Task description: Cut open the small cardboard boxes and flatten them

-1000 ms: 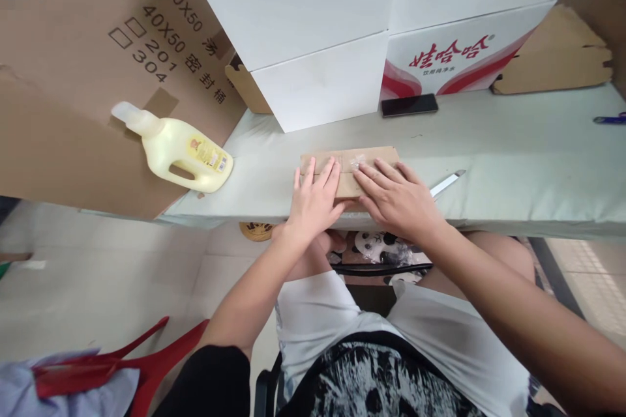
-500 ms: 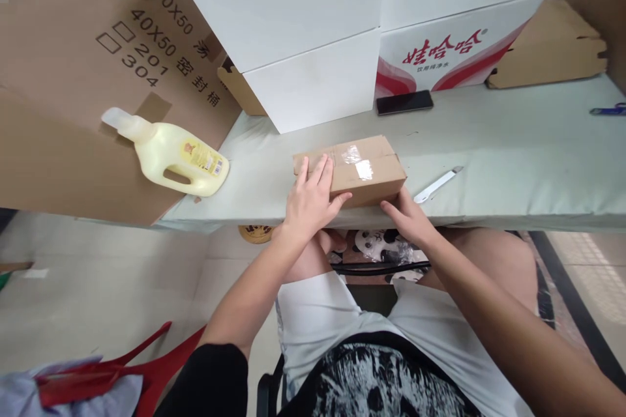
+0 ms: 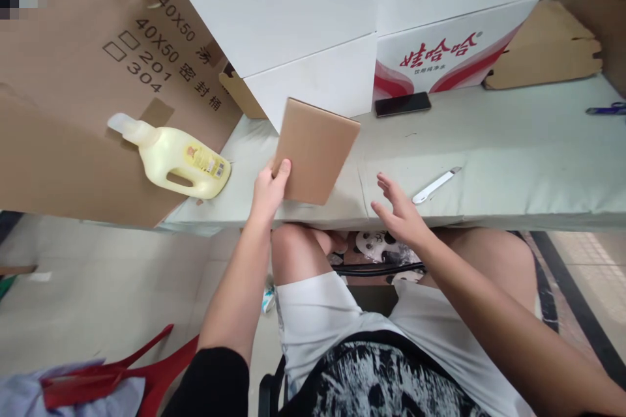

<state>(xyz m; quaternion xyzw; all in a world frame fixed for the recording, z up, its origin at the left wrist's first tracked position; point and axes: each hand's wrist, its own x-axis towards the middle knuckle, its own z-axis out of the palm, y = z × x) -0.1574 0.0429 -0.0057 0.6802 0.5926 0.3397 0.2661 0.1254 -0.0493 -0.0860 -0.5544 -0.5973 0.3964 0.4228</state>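
Carton (image 3: pixel 78 104), big and printed, takes up the left, with a pale yellow handled jug (image 3: pixel 166 143) in front. Then the left hand (image 3: pixel 270 189) has a small cardboard box (image 3: pixel 320 153) gripped by its left side, thumb on the face, tilted over the counter (image 3: pixel 508 143). Right hand (image 3: pixel 401 212) is free, fingers kinda spread, just beside a white-handled knife (image 3: pixel 434 186).

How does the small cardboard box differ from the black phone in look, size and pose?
Color: the small cardboard box is brown; the phone is black.
Size: the box shows a broader face than the slim phone.
Pose: the box is held at a tilt in the left hand; the phone lies flat on the table, untouched.
Shared: both are rectangular.
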